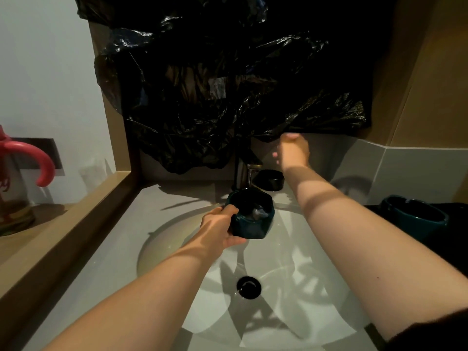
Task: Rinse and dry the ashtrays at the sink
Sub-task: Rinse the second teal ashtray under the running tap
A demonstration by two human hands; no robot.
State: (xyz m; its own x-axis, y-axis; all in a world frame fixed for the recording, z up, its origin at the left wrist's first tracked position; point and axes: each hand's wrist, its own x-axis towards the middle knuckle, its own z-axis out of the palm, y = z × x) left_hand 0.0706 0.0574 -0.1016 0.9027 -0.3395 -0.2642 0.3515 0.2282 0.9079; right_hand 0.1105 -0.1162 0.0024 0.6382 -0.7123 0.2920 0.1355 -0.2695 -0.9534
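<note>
My left hand (219, 225) grips a dark teal ashtray (252, 216) by its left side and holds it over the white sink basin (316, 287), under the faucet spout (254, 167). A thin stream of water falls from the spout into the ashtray. My right hand (293, 151) is raised behind the faucet near the back wall, blurred, with nothing visibly in it. A black ashtray (269, 179) sits on the counter behind the basin, right of the faucet. A second teal ashtray (415, 216) stands on the counter at the right.
Black plastic sheeting (228, 84) hangs over the wall above the faucet. The black drain (249, 287) lies in the middle of the basin. A wooden ledge (76, 224) runs along the left, with a pink-handled cup (17, 178) on it.
</note>
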